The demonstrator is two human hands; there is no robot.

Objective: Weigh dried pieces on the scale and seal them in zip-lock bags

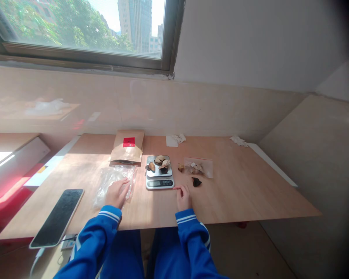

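A small digital kitchen scale (159, 185) stands in the middle of the table, several pale and brown dried pieces (162, 161) heaped on its plate. My left hand (116, 193) lies on a stack of clear zip bags (103, 186) to the scale's left, fingers stretched out. At the scale's front right corner is my right hand (183, 197); its index finger points at the corner, the other fingers curl in, and nothing shows in it. One dark dried piece (196, 181) and a light brown piece (180, 167) lie right of the scale, beside a zip bag (208, 168) with dried pieces inside.
Behind the clear bags lies a brown paper pouch (128, 153) with a red label. A phone (58, 217) rests at the table's left front edge, a cable below it. Crumpled white paper (178, 138) and another scrap (239, 141) lie near the wall.
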